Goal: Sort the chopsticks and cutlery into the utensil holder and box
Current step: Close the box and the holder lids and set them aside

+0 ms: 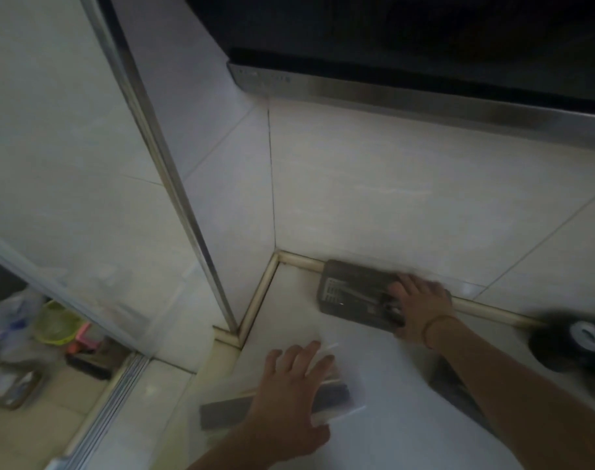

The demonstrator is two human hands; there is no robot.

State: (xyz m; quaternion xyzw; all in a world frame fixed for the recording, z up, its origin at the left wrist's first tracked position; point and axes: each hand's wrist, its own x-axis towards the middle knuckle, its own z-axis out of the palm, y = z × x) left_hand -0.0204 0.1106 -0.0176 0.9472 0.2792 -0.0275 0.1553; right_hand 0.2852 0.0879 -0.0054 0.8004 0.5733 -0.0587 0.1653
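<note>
My right hand [421,308] is reaching to the grey box [355,293], which is lying on the white counter [391,385] against the tiled wall [408,184] near the corner. Its grip is curling around the box's right end, fingers over the far edge and thumb at the near side, just above the cutlery [367,298] lying inside. My left hand [296,391] is resting nearer me, fingers spread and nearly straight, lying flat over a blurred grey lid [221,413] and clear packet [352,398]; it is grasping nothing. A dark round object [574,344] is sitting at the right edge.
</note>
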